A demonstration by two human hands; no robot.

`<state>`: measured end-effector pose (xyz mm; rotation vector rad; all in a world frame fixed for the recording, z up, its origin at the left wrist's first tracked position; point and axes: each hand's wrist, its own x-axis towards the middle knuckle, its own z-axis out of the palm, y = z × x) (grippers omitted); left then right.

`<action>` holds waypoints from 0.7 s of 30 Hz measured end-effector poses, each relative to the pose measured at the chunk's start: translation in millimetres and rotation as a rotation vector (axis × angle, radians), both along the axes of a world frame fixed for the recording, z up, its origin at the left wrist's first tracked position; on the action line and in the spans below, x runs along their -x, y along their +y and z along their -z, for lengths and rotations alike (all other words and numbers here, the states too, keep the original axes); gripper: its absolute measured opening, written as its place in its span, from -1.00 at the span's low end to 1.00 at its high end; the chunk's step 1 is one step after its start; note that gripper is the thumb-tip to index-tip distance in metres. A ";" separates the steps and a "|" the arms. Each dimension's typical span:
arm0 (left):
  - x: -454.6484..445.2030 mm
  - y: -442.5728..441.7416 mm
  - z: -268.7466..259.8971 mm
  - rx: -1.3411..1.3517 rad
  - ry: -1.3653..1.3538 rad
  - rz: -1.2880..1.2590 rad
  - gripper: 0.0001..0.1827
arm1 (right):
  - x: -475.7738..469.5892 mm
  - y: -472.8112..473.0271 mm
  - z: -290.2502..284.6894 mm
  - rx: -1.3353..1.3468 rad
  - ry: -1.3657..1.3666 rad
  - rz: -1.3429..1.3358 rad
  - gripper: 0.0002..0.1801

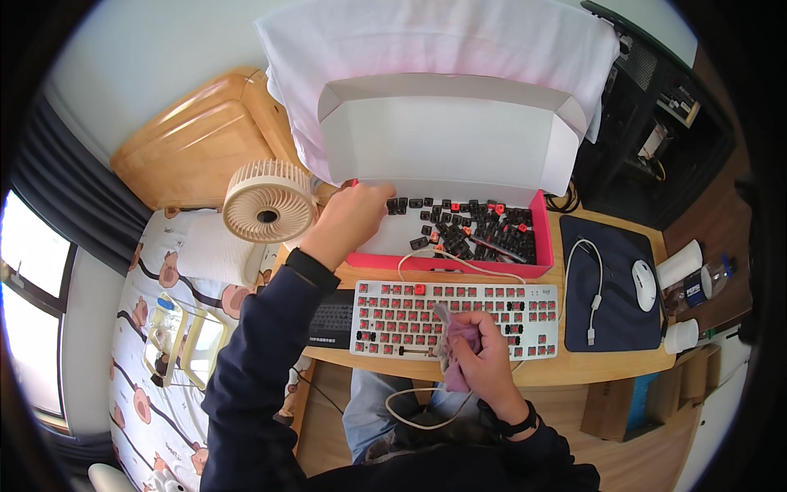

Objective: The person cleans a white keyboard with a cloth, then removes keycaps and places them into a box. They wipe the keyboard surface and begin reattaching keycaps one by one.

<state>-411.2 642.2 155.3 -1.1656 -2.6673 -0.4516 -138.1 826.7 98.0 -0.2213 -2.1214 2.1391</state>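
My left hand (pixel 353 215) reaches over the left end of a red and white cardboard box (pixel 399 261) with its lid raised. Its fingertips are close to black keycaps (pixel 442 215) spread inside, a few of them red or orange; whether it pinches one is hidden. In front of the box lies a white mechanical keyboard (pixel 393 310) with its caps off and red switches exposed, save one red keycap (pixel 419 289) in the top row. Above the keyboard, my right hand (pixel 489 357) grips a crumpled pink and grey cloth (pixel 458 344).
A beige fan (pixel 268 203) stands left of the box. On the right, a dark mouse pad (pixel 599 307) carries a white mouse (pixel 644 285) and a USB cable (pixel 597 301). Behind it is an open black computer case (pixel 652 104). The keyboard's pale cable (pixel 424 424) loops over my lap.
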 end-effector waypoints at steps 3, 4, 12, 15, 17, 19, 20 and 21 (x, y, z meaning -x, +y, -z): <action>16.9 11.8 23.1 0.171 0.052 0.004 -0.93 | -0.2 -0.4 3.0 0.066 -0.008 -0.010 -0.70; 21.4 16.6 30.1 0.240 0.076 0.002 -0.94 | -0.6 -0.2 4.2 0.097 -0.015 -0.012 -0.70; 25.9 32.2 57.9 0.325 0.196 -0.156 -0.91 | -1.9 2.6 2.1 0.098 0.004 -0.027 -0.72; 33.3 24.8 68.5 0.311 0.187 -0.167 -0.90 | -2.1 1.7 4.7 0.091 0.019 -0.029 -0.72; 36.0 21.0 74.4 0.285 0.184 -0.135 -0.90 | -3.1 1.8 4.3 0.090 0.019 -0.020 -0.73; 34.8 19.3 77.1 0.279 0.184 -0.113 -0.89 | -3.6 0.9 1.5 0.087 0.008 -0.015 -0.73; 33.9 18.6 78.6 0.276 0.184 -0.103 -0.89 | -3.7 0.5 1.6 0.095 0.009 -0.014 -0.73; 31.9 20.0 77.8 0.290 0.174 -0.111 -0.89 | -3.7 0.8 2.5 0.101 0.011 -0.012 -0.73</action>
